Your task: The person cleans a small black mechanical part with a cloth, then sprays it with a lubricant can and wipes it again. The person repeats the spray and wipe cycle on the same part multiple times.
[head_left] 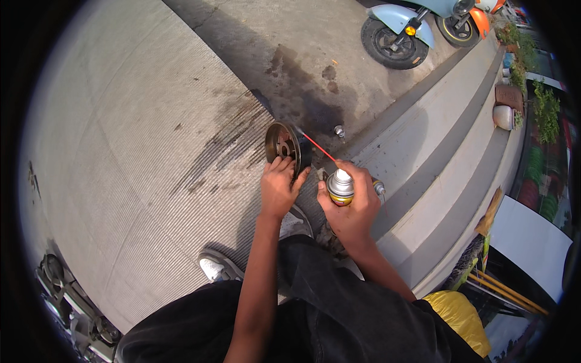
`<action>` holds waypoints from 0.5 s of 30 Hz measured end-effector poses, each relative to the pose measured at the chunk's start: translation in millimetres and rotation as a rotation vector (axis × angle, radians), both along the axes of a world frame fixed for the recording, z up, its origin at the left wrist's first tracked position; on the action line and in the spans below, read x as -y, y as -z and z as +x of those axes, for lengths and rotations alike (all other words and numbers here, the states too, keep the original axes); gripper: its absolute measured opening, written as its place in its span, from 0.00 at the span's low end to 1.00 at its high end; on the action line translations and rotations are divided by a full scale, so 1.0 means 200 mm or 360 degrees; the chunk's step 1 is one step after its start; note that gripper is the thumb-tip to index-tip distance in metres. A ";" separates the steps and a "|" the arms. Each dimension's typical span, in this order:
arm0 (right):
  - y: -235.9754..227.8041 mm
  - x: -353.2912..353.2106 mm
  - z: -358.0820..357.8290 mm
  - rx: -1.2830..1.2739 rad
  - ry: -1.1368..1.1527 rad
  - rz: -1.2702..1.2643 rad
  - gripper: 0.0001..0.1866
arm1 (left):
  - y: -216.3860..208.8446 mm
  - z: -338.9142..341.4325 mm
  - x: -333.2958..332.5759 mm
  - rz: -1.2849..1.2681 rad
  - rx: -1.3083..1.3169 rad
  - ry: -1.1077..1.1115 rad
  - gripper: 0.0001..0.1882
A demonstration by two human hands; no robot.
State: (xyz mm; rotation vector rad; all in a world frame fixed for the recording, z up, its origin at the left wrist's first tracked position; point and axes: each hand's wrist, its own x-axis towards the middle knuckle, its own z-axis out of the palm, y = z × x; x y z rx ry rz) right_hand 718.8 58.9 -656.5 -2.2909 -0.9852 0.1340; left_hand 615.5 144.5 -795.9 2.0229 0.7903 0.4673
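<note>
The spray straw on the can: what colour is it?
The spray straw is red, seen best in the head view.

An outdoor paved area beside a flight of steps is shown in daylight. The left is filled by a ribbed concrete slope (121,151); along the right, pale steps (451,181) are bordered by potted plants (546,112). A light-blue scooter (396,42) and an orange one (480,24) are seen standing on concrete pavement (369,85) darkened by stains (321,112).
</note>
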 end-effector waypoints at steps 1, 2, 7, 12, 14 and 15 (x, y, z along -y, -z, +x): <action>0.00 0.00 0.00 0.0017 -0.0110 0.0035 0.27 | 0.01 0.00 0.00 -0.0007 0.0005 0.0002 0.15; 0.00 -0.01 0.00 0.0014 -0.0105 0.0037 0.26 | 0.02 0.00 0.01 -0.0049 0.0021 -0.0004 0.14; 0.01 0.01 0.04 -0.0019 -0.0029 -0.0001 0.26 | 0.02 0.01 0.06 -0.0257 0.0195 -0.0103 0.15; 0.00 0.03 0.05 -0.0079 -0.0070 -0.0012 0.26 | 0.06 -0.05 0.06 -0.0491 0.0255 -0.0309 0.16; 0.01 0.02 0.06 -0.0086 -0.0167 0.0063 0.27 | 0.05 -0.08 0.05 -0.0658 0.0346 -0.0362 0.15; 0.00 0.01 0.05 -0.0081 -0.0158 0.0032 0.27 | 0.02 -0.10 0.03 -0.0727 0.0364 -0.0374 0.14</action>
